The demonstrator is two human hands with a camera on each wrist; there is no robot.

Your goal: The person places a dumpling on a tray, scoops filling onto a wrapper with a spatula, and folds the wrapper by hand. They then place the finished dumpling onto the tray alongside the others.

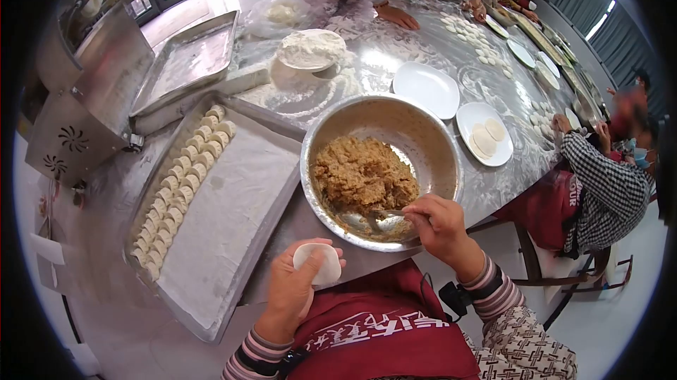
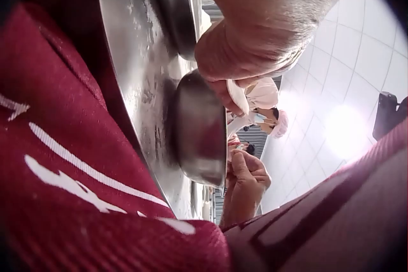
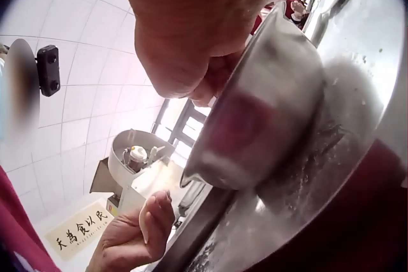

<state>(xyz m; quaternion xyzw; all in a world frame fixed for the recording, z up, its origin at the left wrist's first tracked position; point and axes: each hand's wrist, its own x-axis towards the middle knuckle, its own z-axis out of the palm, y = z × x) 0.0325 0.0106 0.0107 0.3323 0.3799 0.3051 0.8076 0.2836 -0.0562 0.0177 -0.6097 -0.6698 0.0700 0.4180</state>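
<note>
A round white dough wrapper (image 1: 317, 265) lies in my left hand (image 1: 289, 285), its thumb over the face and fingers behind it. The left wrist view shows the wrapper's edge (image 2: 238, 96) under that hand (image 2: 255, 49). My right hand (image 1: 444, 230) pinches a thin metal utensil (image 1: 386, 212) at the near rim of a large steel bowl (image 1: 438, 161). The utensil's far end dips into brown minced filling (image 1: 360, 172), which partly hides it. In the right wrist view, my right hand (image 3: 185, 36) is over the bowl's rim (image 3: 274, 80).
Left of the bowl stands a metal tray (image 1: 218, 239) with rows of folded dumplings (image 1: 180, 186). Two wrappers sit on a white plate (image 1: 501, 151); another plate (image 1: 425, 89) is behind it. A flour dish (image 1: 310, 50) and a second tray (image 1: 187, 62) stand farther back. Other people work around the table.
</note>
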